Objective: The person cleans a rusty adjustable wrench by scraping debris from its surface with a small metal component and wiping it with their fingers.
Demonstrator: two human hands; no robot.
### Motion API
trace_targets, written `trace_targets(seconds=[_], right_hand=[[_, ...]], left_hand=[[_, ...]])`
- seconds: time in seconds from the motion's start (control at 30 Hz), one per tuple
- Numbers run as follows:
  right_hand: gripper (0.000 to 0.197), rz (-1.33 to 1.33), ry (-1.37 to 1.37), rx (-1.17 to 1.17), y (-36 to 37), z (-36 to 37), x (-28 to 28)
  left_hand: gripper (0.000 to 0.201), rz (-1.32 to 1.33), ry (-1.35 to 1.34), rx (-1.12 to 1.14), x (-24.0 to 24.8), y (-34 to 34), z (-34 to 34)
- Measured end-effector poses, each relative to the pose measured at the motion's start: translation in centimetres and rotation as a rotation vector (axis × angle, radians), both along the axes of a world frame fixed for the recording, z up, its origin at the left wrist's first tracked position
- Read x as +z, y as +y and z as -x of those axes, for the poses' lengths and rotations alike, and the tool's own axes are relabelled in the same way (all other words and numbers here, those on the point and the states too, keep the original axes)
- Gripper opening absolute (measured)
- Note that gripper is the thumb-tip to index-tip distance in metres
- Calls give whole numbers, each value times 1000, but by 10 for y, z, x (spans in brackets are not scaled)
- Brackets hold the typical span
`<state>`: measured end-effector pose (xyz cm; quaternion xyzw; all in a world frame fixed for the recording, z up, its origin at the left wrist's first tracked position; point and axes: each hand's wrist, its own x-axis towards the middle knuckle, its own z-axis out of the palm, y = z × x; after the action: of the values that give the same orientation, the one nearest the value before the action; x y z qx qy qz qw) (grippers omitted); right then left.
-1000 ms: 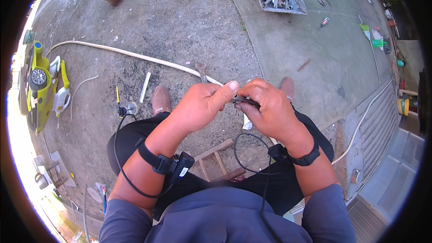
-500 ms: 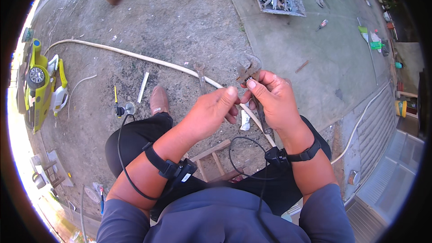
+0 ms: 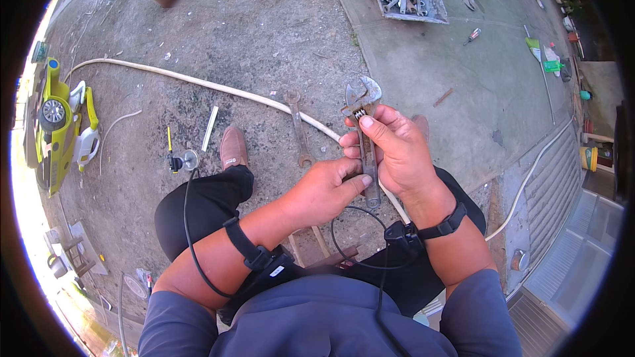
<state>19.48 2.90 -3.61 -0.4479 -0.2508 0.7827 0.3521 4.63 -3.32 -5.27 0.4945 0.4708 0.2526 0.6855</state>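
Right hand (image 3: pixel 397 155) grips a rusty adjustable wrench (image 3: pixel 362 129) upright above the lap, thumb on its adjusting screw; left hand (image 3: pixel 324 192) pinches the handle's lower end. Seemingly setting the jaw width: next, roll the screw, steadying the handle

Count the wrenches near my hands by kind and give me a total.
Rusty adjustable wrench, held by right hand and left hand: 1
Rusty open-ended wrench lying on the ground: 1
Total: 2
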Motion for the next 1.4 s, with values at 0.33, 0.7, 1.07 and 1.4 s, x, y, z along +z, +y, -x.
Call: trace_targets(seconds=[0.33,0.7,1.07,1.4], right_hand=[[11,-42,-27,12,1,-4,-10],[9,-62,-62,-14,2,1,-1],[18,-140,-188,-16,3,2,0],[15,-101,-118,-1,4,1,2]], left_hand=[[17,-143,65,33,6,0,1],[19,-181,124,17,0,-1,1],[20,-259,225,-6,-2,-1,2],[20,-243,171,4,-3,-2,2]])
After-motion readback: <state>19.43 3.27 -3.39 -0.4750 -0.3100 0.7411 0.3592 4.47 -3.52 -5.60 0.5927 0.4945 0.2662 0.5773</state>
